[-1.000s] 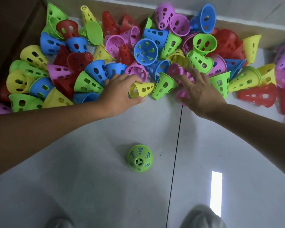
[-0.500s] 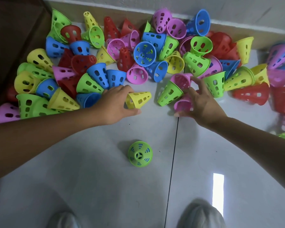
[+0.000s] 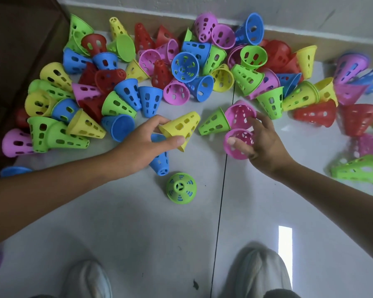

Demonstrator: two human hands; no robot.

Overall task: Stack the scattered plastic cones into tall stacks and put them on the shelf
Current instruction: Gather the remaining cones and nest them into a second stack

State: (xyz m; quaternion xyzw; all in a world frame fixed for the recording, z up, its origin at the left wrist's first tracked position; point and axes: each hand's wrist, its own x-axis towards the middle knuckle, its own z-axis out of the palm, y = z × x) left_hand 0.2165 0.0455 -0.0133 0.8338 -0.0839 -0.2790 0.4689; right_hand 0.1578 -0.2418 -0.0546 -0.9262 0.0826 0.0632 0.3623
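Observation:
Many perforated plastic cones in green, blue, red, yellow and pink lie in a pile on the grey floor against the wall. My left hand grips a yellow cone by its wide rim, lifted off the floor. A blue cone lies partly under that hand. My right hand holds a pink cone, thumb across its open mouth. A second pink cone touches its fingertips, beside a green cone. One green cone stands upright, alone, nearer me.
A dark brown cabinet stands at the left edge. A wooden skirting board runs along the wall behind the pile. More cones lie at the right, among them a green one. My two shoes show at the bottom.
Both hands pulled back from the pile toward me. The left one lifted the yellow cone and uncovered a blue one. The right one now grips a pink cone.

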